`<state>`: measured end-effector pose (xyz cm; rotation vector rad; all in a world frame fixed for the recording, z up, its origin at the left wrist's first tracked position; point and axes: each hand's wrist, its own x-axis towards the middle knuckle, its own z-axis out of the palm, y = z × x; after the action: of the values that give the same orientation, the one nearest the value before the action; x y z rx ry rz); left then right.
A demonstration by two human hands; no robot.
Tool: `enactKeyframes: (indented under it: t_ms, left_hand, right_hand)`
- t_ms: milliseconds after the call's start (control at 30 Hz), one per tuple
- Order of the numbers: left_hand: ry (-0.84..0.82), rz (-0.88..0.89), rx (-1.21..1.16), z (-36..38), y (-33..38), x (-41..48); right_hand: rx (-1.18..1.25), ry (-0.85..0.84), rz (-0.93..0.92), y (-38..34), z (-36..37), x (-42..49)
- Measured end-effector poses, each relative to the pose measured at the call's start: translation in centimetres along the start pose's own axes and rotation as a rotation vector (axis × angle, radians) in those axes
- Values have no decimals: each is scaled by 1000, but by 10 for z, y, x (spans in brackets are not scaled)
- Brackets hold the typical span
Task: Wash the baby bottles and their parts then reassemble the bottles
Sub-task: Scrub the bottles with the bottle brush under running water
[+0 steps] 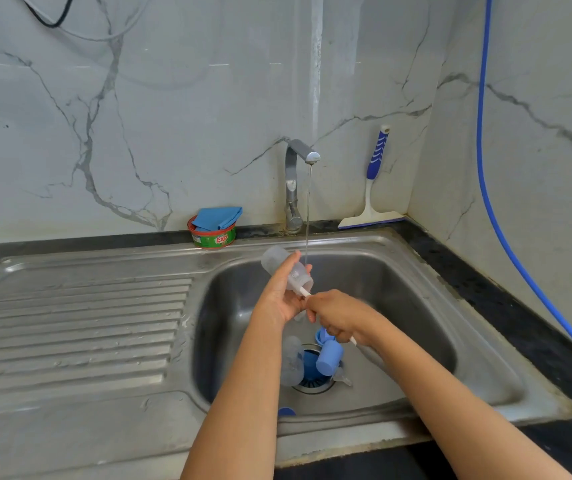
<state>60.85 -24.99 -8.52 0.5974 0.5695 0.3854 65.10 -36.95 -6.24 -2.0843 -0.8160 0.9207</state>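
Baby bottle (272, 259) lies tilted over the sink basin (399, 278), just beside the running tap stream (308, 209), fingers of the left hand (283, 296) curled around it; the right hand (338, 315), fingers closed, grips a white brush handle (304, 292) pushed into its mouth

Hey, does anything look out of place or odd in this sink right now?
Nothing damaged or spilled. One oddity: a clear bottle and a blue cap lie piled over the drain, which might slow draining while the tap runs. A small blue piece sits apart by the sink's near wall.
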Motion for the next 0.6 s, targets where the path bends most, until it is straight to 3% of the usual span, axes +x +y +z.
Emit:
enactKeyframes:
  t_ms: [100,167,267,367,467,600]
  left_hand:
    - [-63,49,-73,3,1,-4]
    - [-60,77,-110,5,0,-5]
    - [76,92,-161,5,-2,-1]
    - [68,106,-199,10,-3,-2]
    - [20,145,-67,16,-5,-5]
    - [51,124,14,6,-4,-4]
  right_hand:
    - [210,-201,60,0,-9,0]
    - [202,-236,93,0,-11,2]
    - [-190,-81,93,0,-5,5]
    - [-662,249,7,6,4,12]
    - [-691,458,-27,8,6,13]
    - [-428,229,-82,3,-2,8]
